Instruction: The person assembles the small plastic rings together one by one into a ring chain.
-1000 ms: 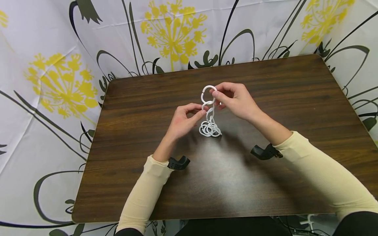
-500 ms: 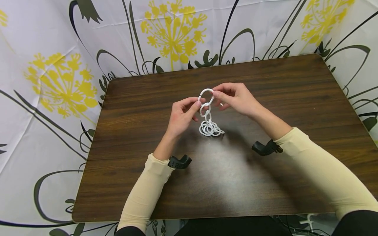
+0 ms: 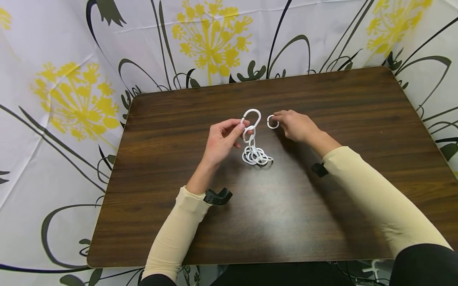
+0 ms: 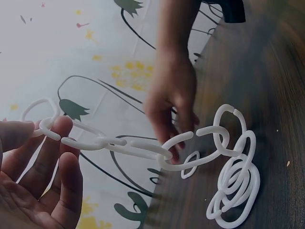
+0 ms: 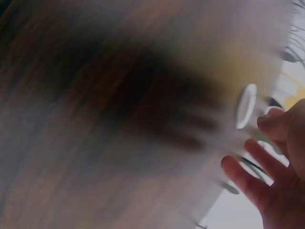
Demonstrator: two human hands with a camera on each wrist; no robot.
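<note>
My left hand [image 3: 223, 139] pinches a chain of white plastic rings near its top. The top ring [image 3: 253, 115] stands above the fingertips, and in the left wrist view gaps show in several rings. The chain's lower part [image 3: 257, 156] lies in a loose heap on the table. To the right of the chain, a single white ring [image 3: 273, 122] lies apart on the tabletop. My right hand [image 3: 297, 126] is over the table, its fingertips right beside this ring. In the right wrist view the fingers are spread, with the loose ring [image 5: 246, 106] just beyond the thumb.
A dark brown wooden table [image 3: 171, 190] spans the view. Behind it hangs a white curtain [image 3: 150, 39] with yellow and grey plant prints. Black wrist cameras [image 3: 218, 196] sit under both forearms. Cables show below the front edge.
My right hand has let go of the top ring and moved right and down to the loose ring, which now shows clearly. My left hand has shifted its pinch up the chain.
</note>
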